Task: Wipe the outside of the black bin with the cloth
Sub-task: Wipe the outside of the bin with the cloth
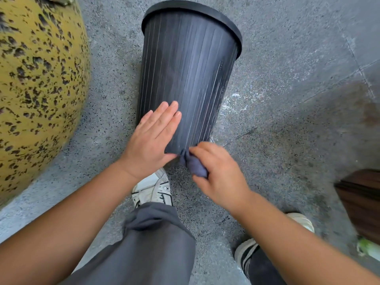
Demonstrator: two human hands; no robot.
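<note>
Directly below us the black bin (189,79) lies tipped over on the speckled grey floor (287,58), its rimmed mouth pointing away from us and its narrower base end toward our feet, so that we look along its ribbed outer wall with thin pale lines running lengthwise. Our left hand (152,138) rests flat on the near left part of that wall, fingers straight and held together, palm against the plastic, gripping nothing. Our right hand (218,171) is curled round a bunched dark blue-grey cloth (193,163), the fingers folded over it and the thumb below; the cloth's upper end touches the bin's base edge, just beside the heel of our left hand. The right hand is slightly blurred, so we cannot make out each finger. Under the hands we see a white sneaker (154,188) with dark lettering, partly covered by a grey trouser leg (152,243). To the right a second shoe (246,254), dark with a pale sole, shows beneath our right forearm. On the left a large rounded yellow surface (37,89) flecked with dark spots stands close to the bin without touching it. At the right edge a dark brown wooden object (364,202) sits on the floor, well apart from the bin.
</note>
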